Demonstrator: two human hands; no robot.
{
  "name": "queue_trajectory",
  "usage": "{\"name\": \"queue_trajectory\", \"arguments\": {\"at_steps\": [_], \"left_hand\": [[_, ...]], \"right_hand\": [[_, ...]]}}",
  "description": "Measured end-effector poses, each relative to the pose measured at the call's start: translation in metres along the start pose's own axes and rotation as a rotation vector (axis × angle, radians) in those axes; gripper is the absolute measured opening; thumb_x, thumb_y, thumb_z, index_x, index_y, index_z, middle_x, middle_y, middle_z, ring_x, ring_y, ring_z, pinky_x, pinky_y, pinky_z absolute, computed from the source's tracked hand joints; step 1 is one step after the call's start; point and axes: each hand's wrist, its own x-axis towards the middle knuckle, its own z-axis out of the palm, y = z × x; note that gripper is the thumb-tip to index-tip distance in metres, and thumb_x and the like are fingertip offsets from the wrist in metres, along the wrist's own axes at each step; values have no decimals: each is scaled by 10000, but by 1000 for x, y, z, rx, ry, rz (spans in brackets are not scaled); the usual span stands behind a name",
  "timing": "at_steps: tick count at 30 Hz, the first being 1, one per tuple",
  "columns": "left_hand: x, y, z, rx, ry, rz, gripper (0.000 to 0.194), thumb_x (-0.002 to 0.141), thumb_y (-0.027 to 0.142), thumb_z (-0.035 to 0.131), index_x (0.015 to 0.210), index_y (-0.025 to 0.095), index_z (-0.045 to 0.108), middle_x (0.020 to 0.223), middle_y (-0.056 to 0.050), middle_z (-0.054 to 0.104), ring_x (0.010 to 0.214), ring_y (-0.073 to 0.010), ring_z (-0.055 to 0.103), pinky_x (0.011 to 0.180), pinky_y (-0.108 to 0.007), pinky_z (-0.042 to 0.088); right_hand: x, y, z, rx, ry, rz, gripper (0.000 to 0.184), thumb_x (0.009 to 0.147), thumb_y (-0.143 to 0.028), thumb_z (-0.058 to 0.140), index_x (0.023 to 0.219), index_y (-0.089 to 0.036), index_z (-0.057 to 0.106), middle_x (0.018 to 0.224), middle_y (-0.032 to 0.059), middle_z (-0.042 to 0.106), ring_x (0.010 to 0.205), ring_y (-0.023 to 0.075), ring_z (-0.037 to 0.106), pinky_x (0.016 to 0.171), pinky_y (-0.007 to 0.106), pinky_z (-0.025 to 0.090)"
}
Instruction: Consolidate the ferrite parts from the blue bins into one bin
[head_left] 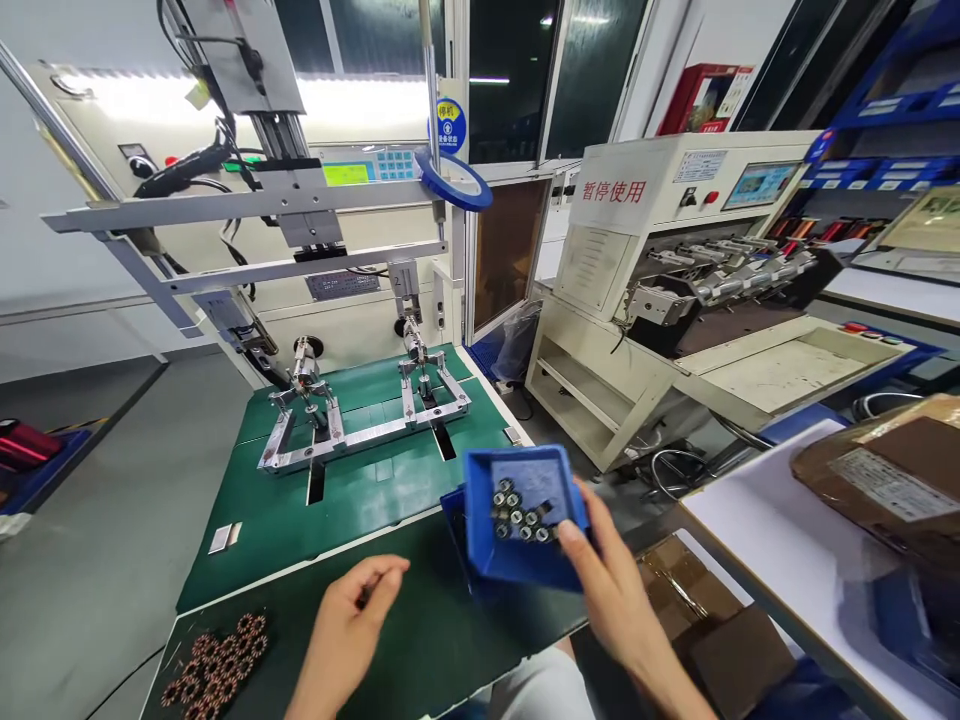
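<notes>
Workbench: green mat (360, 500) stretches ahead of both hands, with a metal winding fixture (367, 415) bolted well beyond the grip, toward the machine frame.
Idle machine: cream cabinet (675, 260) with red lettering stands far off to the right of the raised tray.
Blue tray: small plastic bin (521, 515) is held up and tipped toward the wearer, its open face looking back at the camera; a second blue tray edge shows just beneath it.
Right hand: right hand (611, 590) grasps the tray from its near right corner, thumb pressed on the rim, fingers behind the wall.
Left hand: left hand (349, 625) hovers low to the left of the tray, fingertips pinched together on something too small to tell.
Tray contents: small wound cores (517, 515) cluster in the lower corner, just beside the right thumb, apart from the left hand.
Finished coils: copper-wound rings (217, 665) lie in a heap left of the left hand.
</notes>
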Motion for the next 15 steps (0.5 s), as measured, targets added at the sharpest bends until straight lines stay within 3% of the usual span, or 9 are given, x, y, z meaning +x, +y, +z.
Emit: {"name": "queue_trajectory", "arguments": {"at_steps": [3, 7, 9, 11, 13, 15], "left_hand": [[10, 20, 29, 432, -164, 228, 264, 825, 397, 545, 912, 233, 732, 621, 10, 508, 557, -149, 496, 570, -274, 383], [21, 40, 59, 699, -283, 384, 277, 880, 252, 448, 999, 237, 697, 862, -48, 642, 788, -208, 622, 698, -304, 419], [26, 41, 68, 731, -292, 414, 254, 876, 221, 443, 982, 233, 673, 914, -49, 652, 848, -217, 624, 724, -309, 414], [32, 36, 71, 712, -238, 382, 173, 856, 235, 468, 933, 220, 623, 814, -24, 623, 752, -200, 597, 678, -303, 394], [35, 27, 69, 612, -151, 294, 84, 831, 293, 511, 848, 218, 545, 639, 34, 506, 605, -168, 508, 607, -287, 352], [34, 17, 63, 379, -99, 184, 192, 806, 387, 563, 760, 223, 473, 547, 81, 349, 517, -133, 399, 551, -267, 310]], "right_hand": [[23, -4, -20, -56, 161, -57, 772, 744, -681, 520, 1343, -199, 443, 1298, 124, 557, 1164, 300, 525, 1008, 462, 415], [36, 0, -36, 23, 233, -62, 663, 786, -627, 519, 1313, -228, 466, 1235, 99, 598, 1096, 277, 566, 943, 430, 463], [38, 7, -42, 86, 248, -25, 631, 793, -617, 519, 1292, -232, 484, 1194, 89, 620, 1059, 271, 583, 912, 417, 482], [41, 16, -47, 135, 269, 21, 628, 774, -625, 539, 1265, -235, 511, 1173, 83, 630, 1046, 275, 586, 902, 420, 484], [44, 22, -48, 212, 264, 64, 617, 749, -623, 569, 1227, -234, 542, 1157, 77, 643, 1047, 281, 590, 906, 427, 480], [42, 23, -44, 335, 200, 97, 591, 742, -618, 574, 1177, -218, 577, 1100, 81, 673, 1031, 285, 606, 890, 429, 488]]}}
